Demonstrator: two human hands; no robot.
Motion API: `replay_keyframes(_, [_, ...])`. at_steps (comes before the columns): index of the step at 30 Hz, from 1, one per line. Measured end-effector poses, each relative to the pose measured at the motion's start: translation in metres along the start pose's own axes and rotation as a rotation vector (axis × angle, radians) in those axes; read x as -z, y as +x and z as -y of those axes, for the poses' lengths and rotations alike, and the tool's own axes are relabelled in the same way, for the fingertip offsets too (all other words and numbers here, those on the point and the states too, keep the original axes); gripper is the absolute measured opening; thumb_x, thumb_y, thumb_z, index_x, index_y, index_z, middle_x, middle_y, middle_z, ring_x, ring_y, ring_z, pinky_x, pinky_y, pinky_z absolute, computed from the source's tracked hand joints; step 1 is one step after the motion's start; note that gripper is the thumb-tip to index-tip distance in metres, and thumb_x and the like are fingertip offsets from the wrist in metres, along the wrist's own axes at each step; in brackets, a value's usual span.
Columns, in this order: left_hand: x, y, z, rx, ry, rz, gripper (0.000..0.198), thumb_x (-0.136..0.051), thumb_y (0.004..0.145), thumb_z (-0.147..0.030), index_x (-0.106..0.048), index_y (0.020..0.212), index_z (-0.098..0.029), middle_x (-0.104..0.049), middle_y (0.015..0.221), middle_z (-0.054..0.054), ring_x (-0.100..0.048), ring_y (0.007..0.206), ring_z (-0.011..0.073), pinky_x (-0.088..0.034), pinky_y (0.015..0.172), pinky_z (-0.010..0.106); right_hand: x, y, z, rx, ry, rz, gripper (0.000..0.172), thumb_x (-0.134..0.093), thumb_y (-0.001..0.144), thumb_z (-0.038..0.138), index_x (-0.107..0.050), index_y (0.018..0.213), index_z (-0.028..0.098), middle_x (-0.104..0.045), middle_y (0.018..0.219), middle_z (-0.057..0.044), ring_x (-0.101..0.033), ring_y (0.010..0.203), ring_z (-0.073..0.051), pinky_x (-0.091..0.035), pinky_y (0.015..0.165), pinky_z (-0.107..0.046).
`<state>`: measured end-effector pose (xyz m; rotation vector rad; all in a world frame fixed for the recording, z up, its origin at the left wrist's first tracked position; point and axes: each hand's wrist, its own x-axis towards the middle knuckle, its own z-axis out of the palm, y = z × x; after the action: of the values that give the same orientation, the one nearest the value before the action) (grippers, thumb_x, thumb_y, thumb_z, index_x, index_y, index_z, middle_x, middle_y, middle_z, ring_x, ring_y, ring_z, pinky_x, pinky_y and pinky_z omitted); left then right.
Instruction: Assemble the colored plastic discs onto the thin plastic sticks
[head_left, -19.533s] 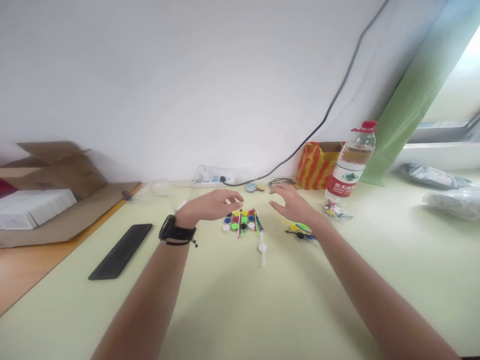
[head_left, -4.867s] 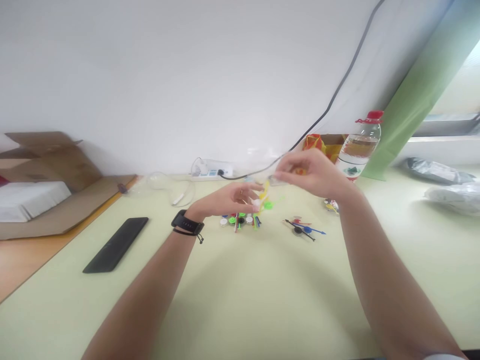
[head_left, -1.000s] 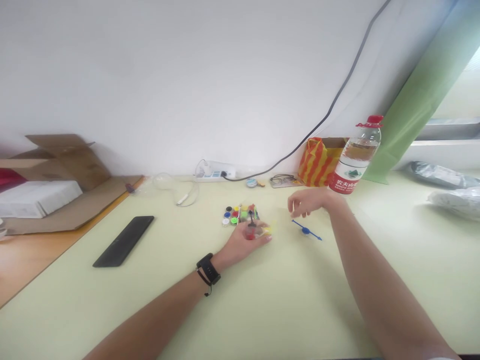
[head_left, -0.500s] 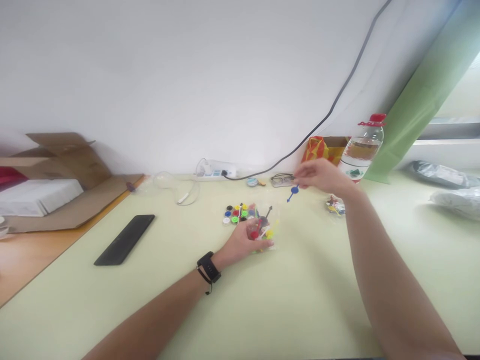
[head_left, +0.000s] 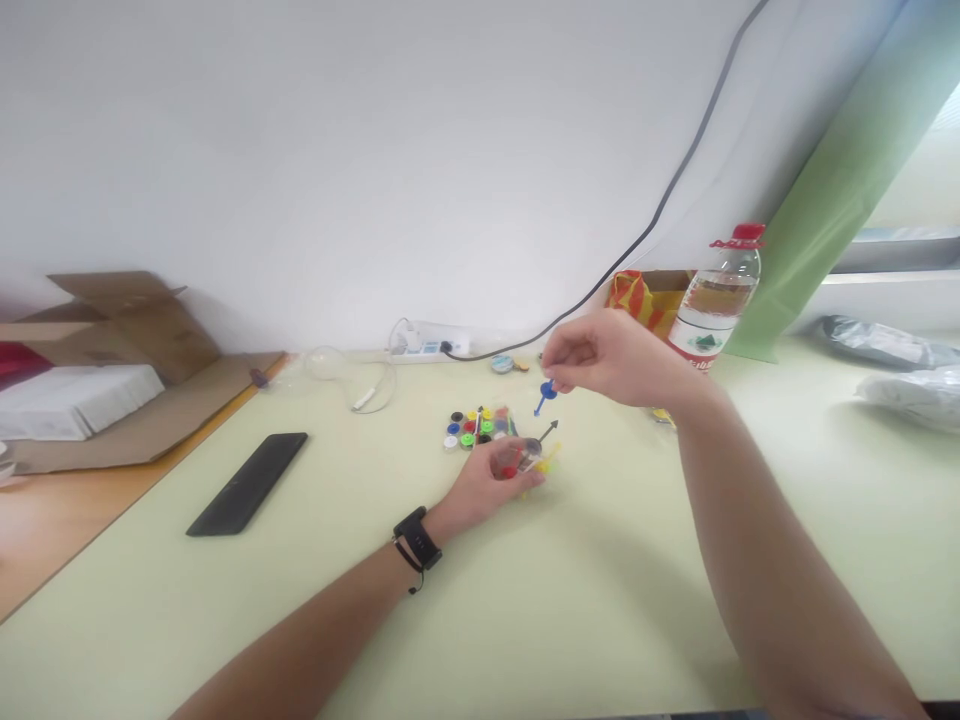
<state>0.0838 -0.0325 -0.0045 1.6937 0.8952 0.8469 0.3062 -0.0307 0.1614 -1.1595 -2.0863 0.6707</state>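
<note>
My right hand (head_left: 592,355) pinches a small blue arrow-shaped spinner (head_left: 548,391), which hangs pointing down above the table. Below and to its left, my left hand (head_left: 491,482) curls its fingers around a clear plastic bag (head_left: 534,458). Red, white and yellow pieces show in or at the bag, and a dark grey arrow (head_left: 550,432) sticks out at its top. Just behind my left hand lie several small round discs (head_left: 467,428) in black, blue, yellow, green, red and white, with a thin arrow across them.
A black flat case (head_left: 249,484) lies at the left. Along the wall are a power strip (head_left: 431,343), a round tin (head_left: 502,365) and a water bottle (head_left: 712,305). An opened cardboard box (head_left: 142,325) is at far left, plastic packages (head_left: 911,395) at far right.
My right hand has moved left with the blue spinner, closer to the bag. The view has shifted slightly, and my left hand keeps its hold on the bag.
</note>
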Motion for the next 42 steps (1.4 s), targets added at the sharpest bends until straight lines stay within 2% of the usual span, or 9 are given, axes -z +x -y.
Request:
replay_keyframes(7, [-0.001,0.0,0.002,0.015,-0.079,0.012,0.047,-0.081,0.083,-0.048,-0.069,0.116,-0.016,-0.065,0.097,0.006,-0.057,0.074,0.0142,-0.049,0.064,0.026,-0.021,0.012,-0.005,-0.015,-0.049,0.209,0.008,-0.068,0.082,0.021,-0.075,0.086,0.021,-0.077,0.081,-0.003,-0.071,0.075,-0.02,-0.051,0.061,-0.027])
replay_keyframes(12, [-0.004,-0.001,-0.001,0.001,-0.113,0.008,0.042,-0.08,0.084,-0.046,-0.07,0.113,-0.017,-0.066,0.097,0.005,-0.061,0.08,0.016,-0.05,0.068,0.026,-0.022,0.013,-0.006,0.059,-0.201,0.094,0.012,-0.064,0.084,0.022,-0.076,0.085,0.02,-0.074,0.079,-0.003,-0.064,0.068,-0.016,-0.045,0.059,-0.027])
replay_keyframes(16, [-0.005,-0.001,-0.004,-0.024,-0.137,0.002,0.043,-0.081,0.083,-0.046,-0.071,0.114,-0.017,-0.068,0.103,0.007,-0.064,0.089,0.0189,-0.052,0.076,0.028,-0.022,0.013,-0.006,0.071,-0.142,0.054,0.012,-0.063,0.086,0.022,-0.074,0.088,0.02,-0.073,0.08,-0.003,-0.066,0.071,-0.017,-0.048,0.061,-0.027])
replay_keyframes(22, [-0.005,0.0,-0.003,0.021,-0.178,-0.04,0.046,-0.083,0.081,-0.045,-0.07,0.115,-0.017,-0.069,0.103,0.008,-0.064,0.089,0.02,-0.053,0.076,0.03,-0.025,0.013,-0.007,0.078,-0.051,0.084,0.011,-0.065,0.082,0.015,-0.073,0.087,0.021,-0.077,0.09,-0.004,-0.072,0.083,-0.021,-0.055,0.07,-0.029])
replay_keyframes(27, [-0.005,0.002,-0.001,-0.057,-0.15,-0.06,0.033,-0.081,0.084,-0.043,-0.067,0.097,-0.016,-0.065,0.094,0.005,-0.06,0.083,0.017,-0.05,0.075,0.029,-0.03,0.016,-0.009,0.09,-0.1,0.205,0.019,-0.062,0.082,0.011,-0.074,0.093,0.021,-0.078,0.096,-0.004,-0.072,0.089,-0.021,-0.055,0.073,-0.028])
replay_keyframes(31, [-0.003,0.004,0.0,-0.037,-0.106,-0.019,0.033,-0.081,0.084,-0.043,-0.067,0.097,-0.017,-0.064,0.093,0.004,-0.058,0.081,0.0162,-0.049,0.074,0.028,-0.032,0.016,-0.006,0.149,-0.173,0.324,0.019,-0.059,0.091,0.02,-0.077,0.099,0.023,-0.078,0.103,-0.004,-0.07,0.09,-0.019,-0.05,0.071,-0.027])
replay_keyframes(34, [-0.001,0.003,0.002,-0.012,-0.107,0.026,0.037,-0.084,0.08,-0.041,-0.067,0.101,-0.017,-0.064,0.092,0.004,-0.059,0.08,0.0164,-0.049,0.073,0.029,-0.026,0.014,-0.003,0.169,-0.173,0.238,0.02,-0.058,0.096,0.031,-0.076,0.098,0.022,-0.077,0.1,-0.004,-0.068,0.087,-0.019,-0.049,0.073,-0.028])
replay_keyframes(37, [0.0,0.002,0.003,-0.059,-0.139,0.013,0.041,-0.084,0.081,-0.04,-0.068,0.111,-0.017,-0.067,0.104,0.007,-0.063,0.091,0.0197,-0.052,0.083,0.032,-0.016,0.009,-0.003,0.135,-0.212,0.182,0.022,-0.061,0.094,0.038,-0.077,0.094,0.022,-0.077,0.094,-0.004,-0.066,0.079,-0.018,-0.047,0.068,-0.028])
replay_keyframes(42, [0.001,0.001,0.007,-0.021,-0.044,0.04,0.064,-0.09,0.074,-0.036,-0.064,0.129,-0.018,-0.07,0.114,0.011,-0.067,0.101,0.0251,-0.054,0.091,0.037,-0.001,0.002,-0.012,-0.009,-0.252,0.34,0.025,-0.067,0.089,0.044,-0.078,0.1,0.024,-0.075,0.099,-0.004,-0.067,0.071,-0.017,-0.045,0.058,-0.027])
